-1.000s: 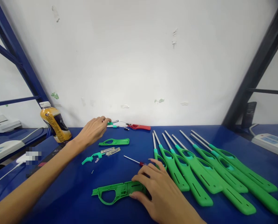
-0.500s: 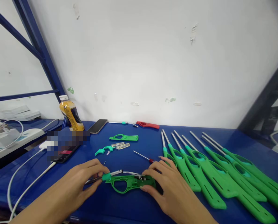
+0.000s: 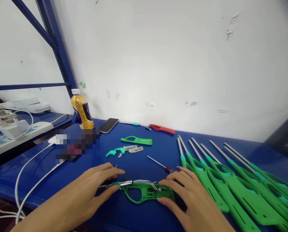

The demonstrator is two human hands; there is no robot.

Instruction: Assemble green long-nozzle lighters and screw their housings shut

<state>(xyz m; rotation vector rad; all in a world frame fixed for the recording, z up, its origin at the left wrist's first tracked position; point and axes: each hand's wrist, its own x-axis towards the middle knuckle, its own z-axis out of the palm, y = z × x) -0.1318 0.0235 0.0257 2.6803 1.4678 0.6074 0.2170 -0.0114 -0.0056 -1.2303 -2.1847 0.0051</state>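
The green half-shell of a lighter handle (image 3: 134, 200) lies open side up in front of me, with white wires and small inner parts showing. At its left end sits a teal collar (image 3: 116, 184) with a metal piece beside it. My left hand (image 3: 95, 185) is by the collar, thumb against it and index finger stretched out above, the two apart. My right hand (image 3: 182, 195) grips the shell's right end between thumb and fingers, hiding part of it. Behind that hand rests a screwdriver (image 3: 168, 169) with a red handle.
Several assembled green lighters (image 3: 218, 187) lie on the right. Farther back are a green shell half (image 3: 144, 141), teal trigger parts (image 3: 111, 153), clear pieces (image 3: 135, 149), a metal tube (image 3: 128, 123) and a red handle (image 3: 166, 129). A phone (image 3: 108, 125), bottle (image 3: 82, 111) and white cables (image 3: 25, 167) stand left.
The view has turned slightly, shifting things rightward. My left index finger has lifted off the teal collar. The metal piece beside the collar now lies closer in line with the shell.
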